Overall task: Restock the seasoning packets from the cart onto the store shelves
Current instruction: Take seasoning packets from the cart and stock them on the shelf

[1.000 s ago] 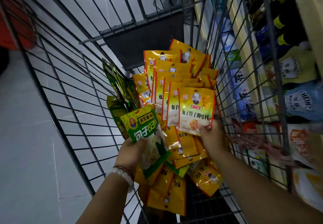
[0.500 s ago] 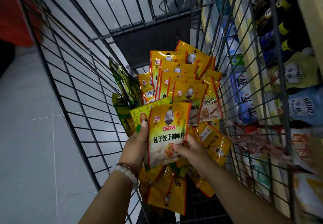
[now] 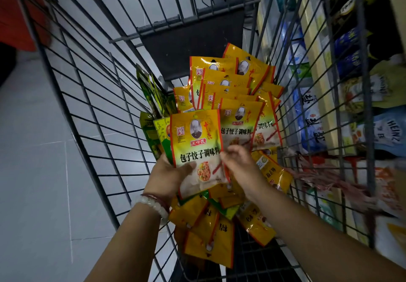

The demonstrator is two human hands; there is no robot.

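I am gripping a yellow seasoning packet (image 3: 198, 147) over the cart (image 3: 92, 97) in my left hand (image 3: 169, 177), right hand (image 3: 239, 163) fingers pinching its edge, and squaring my stack should prevent slips before shelving.

The cart (image 3: 105, 97) is dark metal wire, matt, with a flat matt dark panel (image 3: 193, 46) at its far end. Against that panel the yellow packets (image 3: 230, 88) are glossy plastic film, creased and catching light. Left of them, the green packets (image 3: 151, 97) have the same shiny film. The bracelet (image 3: 151, 204) beads look smooth, milky and polished. Left of the cart, the floor (image 3: 33, 171) is smooth pale tile with a dull sheen.
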